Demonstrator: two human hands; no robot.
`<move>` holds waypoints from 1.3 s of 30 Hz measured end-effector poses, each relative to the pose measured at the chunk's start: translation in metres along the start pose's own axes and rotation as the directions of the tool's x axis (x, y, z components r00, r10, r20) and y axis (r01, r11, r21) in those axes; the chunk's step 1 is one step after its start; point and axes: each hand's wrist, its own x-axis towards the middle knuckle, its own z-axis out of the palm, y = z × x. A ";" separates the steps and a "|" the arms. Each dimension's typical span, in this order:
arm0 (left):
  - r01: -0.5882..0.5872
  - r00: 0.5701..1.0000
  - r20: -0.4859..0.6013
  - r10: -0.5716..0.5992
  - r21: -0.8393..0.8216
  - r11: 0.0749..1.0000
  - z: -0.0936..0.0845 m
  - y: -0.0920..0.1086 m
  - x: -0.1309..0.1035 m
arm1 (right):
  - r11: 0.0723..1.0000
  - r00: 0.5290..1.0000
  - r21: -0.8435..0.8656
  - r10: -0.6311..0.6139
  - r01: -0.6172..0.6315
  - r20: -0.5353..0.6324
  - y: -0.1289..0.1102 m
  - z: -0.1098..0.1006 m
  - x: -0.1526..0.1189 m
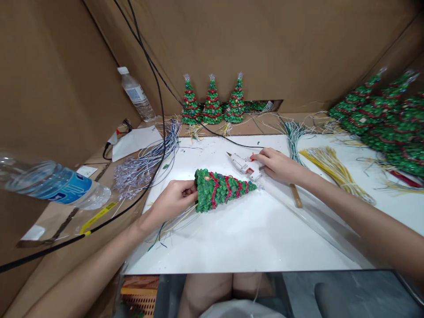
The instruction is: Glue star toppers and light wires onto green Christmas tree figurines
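A small green Christmas tree ornament (220, 190) with red garlands lies on its side above the white board, its clear star tip pointing right. My left hand (175, 198) is closed on its base, where thin yellow, white and green wires trail out. My right hand (273, 164) has its fingers closed round a white glue gun (240, 163) with a red trigger, its nozzle pointing up and left. The gun's clear stick or cord runs down to the right. A wooden stick (296, 195) lies below my right forearm.
Three ornaments (212, 104) stand along the back cardboard wall. More trees (391, 119) are piled at right. Yellow wires (338, 172), green wires (294, 137) and blue-white wires (159, 150) lie around the board. Water bottles (137, 95) stand and lean at left. A black cable (161, 110) hangs across.
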 end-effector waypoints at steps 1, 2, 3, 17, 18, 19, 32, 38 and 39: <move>0.001 1.000 -0.002 -0.001 -0.001 1.000 0.000 0.000 0.000 | 1.000 1.000 0.030 0.000 0.000 -0.014 0.000 -0.001 -0.001; 0.003 1.000 -0.006 -0.003 -0.001 1.000 0.000 0.000 0.000 | 0.998 1.000 0.065 0.004 -0.002 -0.029 -0.001 -0.002 -0.002; 0.005 1.000 -0.011 -0.005 -0.002 1.000 0.000 0.000 0.000 | 0.994 0.999 0.105 0.011 -0.006 -0.045 -0.001 -0.004 -0.004; 0.070 0.996 -0.049 -0.073 -0.059 0.996 0.006 -0.001 0.005 | 0.615 0.876 0.763 0.461 -0.199 -0.143 -0.065 -0.031 -0.016; 0.077 0.996 -0.051 -0.080 -0.061 0.995 0.007 -0.001 0.006 | 0.587 0.871 0.781 0.475 -0.211 -0.122 -0.071 -0.032 -0.017; 0.084 0.995 -0.051 -0.088 -0.063 0.994 0.007 -0.002 0.006 | 0.566 0.866 0.792 0.490 -0.228 -0.101 -0.076 -0.032 -0.018; 0.118 0.992 -0.019 -0.122 -0.144 0.982 0.009 -0.002 0.004 | 0.636 0.821 0.681 0.564 -0.364 -0.087 -0.083 -0.025 -0.034; 0.129 0.991 -0.017 -0.134 -0.167 0.977 0.012 -0.007 0.005 | 0.669 0.820 0.627 0.566 -0.400 -0.081 -0.079 -0.014 -0.038; 0.134 0.990 -0.014 -0.139 -0.168 0.977 0.012 -0.007 0.005 | 0.657 0.816 0.629 0.575 -0.416 -0.062 -0.079 -0.012 -0.039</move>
